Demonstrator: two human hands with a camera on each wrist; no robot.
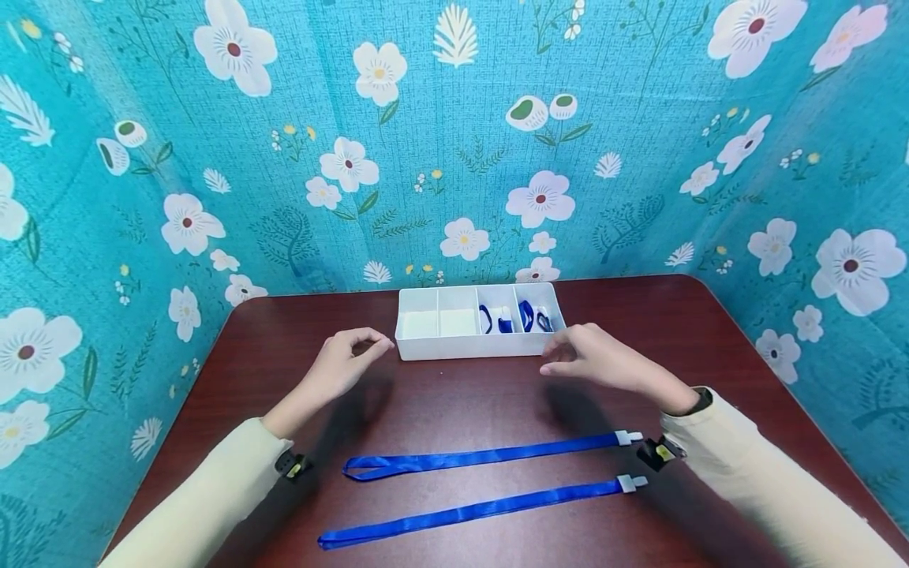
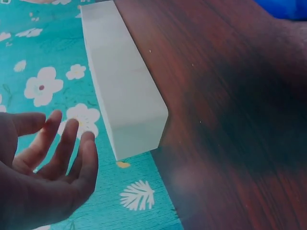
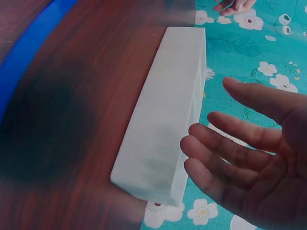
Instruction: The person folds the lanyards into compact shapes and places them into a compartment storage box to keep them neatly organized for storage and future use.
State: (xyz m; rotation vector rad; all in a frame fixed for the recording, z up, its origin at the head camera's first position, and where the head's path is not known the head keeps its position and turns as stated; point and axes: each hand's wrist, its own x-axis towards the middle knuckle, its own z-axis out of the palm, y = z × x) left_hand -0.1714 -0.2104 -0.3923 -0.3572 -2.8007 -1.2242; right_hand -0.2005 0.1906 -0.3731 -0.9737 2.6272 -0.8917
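Observation:
A white divided box [image 1: 469, 348] stands near the table's back edge. Just off its left end is my left hand [image 1: 346, 361], fingers loosely curved and holding nothing. My right hand [image 1: 600, 355] hovers by the box's front right corner, thumb and fingers apart with nothing between them. Small blue pieces [image 1: 526, 315] lie in the two right compartments; the two left ones show only their pale floor. Nearer me, two blue lanyards with pale clips lie side by side: the farther lanyard [image 1: 490, 456] has its loop spread slightly, the nearer lanyard [image 1: 476, 512] lies flatter.
The dark red-brown table [image 1: 284, 331] carries the box and lanyards. A blue flowered curtain [image 1: 426, 158] rises right behind the box and along both sides. Dark wrist cameras [image 1: 293, 465] hang at both sleeves, the right one close to the lanyard clips.

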